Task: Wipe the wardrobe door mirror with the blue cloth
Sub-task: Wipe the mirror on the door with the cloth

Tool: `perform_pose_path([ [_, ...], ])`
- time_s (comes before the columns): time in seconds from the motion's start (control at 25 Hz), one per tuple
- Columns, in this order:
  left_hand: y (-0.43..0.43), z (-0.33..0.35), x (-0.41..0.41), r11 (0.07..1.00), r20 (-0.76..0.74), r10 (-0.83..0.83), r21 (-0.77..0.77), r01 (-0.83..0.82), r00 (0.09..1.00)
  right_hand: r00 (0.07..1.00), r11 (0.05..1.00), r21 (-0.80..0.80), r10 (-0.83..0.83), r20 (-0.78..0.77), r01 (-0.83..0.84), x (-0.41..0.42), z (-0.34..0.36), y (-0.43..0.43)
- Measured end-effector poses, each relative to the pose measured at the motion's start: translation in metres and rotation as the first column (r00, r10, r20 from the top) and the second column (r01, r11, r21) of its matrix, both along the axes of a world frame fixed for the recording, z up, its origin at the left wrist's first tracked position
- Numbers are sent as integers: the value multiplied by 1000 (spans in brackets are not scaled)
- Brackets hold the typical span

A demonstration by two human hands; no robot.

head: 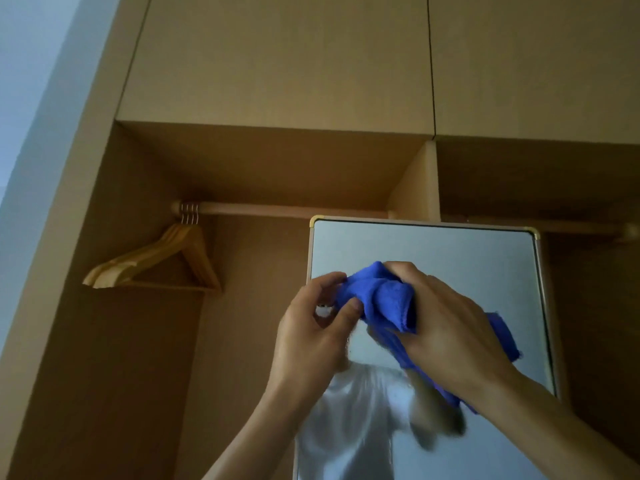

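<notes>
Blue cloth [384, 299] is bunched up between both hands, raised in front of the upper part of the mirror [450, 251]; whether the fabric touches the glass cannot be told from this angle. The left hand [311, 334] pinches the cloth's left end between thumb and curled fingers. The right hand [446, 323] is wrapped over the bulk of it, fingers curled round the folds, with a loose tail hanging out below the wrist on the right side. The mirror has a thin pale frame with gold-coloured corner caps and stands before the open wardrobe, its top edge just under the wooden rail [294, 211]. In the glass a blurred reflection shows a white shirt [353, 410] and the raised arms. A small group of wooden hangers [156, 261] hangs at the far left end of the rail, well apart from the mirror. Closed upper cabinet doors [277, 57] run above the hanging space, and a pale wall [27, 81] shows at the left edge
</notes>
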State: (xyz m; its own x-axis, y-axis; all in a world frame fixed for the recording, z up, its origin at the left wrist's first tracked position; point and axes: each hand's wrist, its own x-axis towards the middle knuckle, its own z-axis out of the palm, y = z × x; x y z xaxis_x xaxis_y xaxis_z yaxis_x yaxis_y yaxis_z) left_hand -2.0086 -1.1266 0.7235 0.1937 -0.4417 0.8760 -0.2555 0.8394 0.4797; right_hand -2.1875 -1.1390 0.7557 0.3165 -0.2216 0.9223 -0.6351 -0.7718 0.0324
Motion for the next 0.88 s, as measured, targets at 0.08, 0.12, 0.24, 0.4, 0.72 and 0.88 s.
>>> perform_pose_path([
  [0.08, -3, 8, 7, 979, 38, 200, -49, -198, 979, 985, 966, -207, -166, -37, 155, 4, 15, 0],
  [0.12, -4, 12, 8, 966, 55, 256, -54, -253, 965, 977, 944, -275, -205, -57, 182, 4, 22, -1],
  [0.24, -6, 24, 11, 974, 75, 220, 40, -223, 973, 952, 881, -424, -284, -114, 212, 9, 39, 1],
  [0.4, -12, 32, 14, 987, 36, 94, 128, -97, 995, 930, 808, -551, -340, -143, 211, 20, 73, 3],
  [0.72, -18, 31, 23, 988, 32, 30, 150, -35, 999, 891, 755, -573, -444, -90, 318, 55, 107, -11],
  [0.88, -23, 26, 35, 993, -7, -10, 119, 10, 1000, 898, 773, -558, -427, -107, 301, 59, 97, -15],
])
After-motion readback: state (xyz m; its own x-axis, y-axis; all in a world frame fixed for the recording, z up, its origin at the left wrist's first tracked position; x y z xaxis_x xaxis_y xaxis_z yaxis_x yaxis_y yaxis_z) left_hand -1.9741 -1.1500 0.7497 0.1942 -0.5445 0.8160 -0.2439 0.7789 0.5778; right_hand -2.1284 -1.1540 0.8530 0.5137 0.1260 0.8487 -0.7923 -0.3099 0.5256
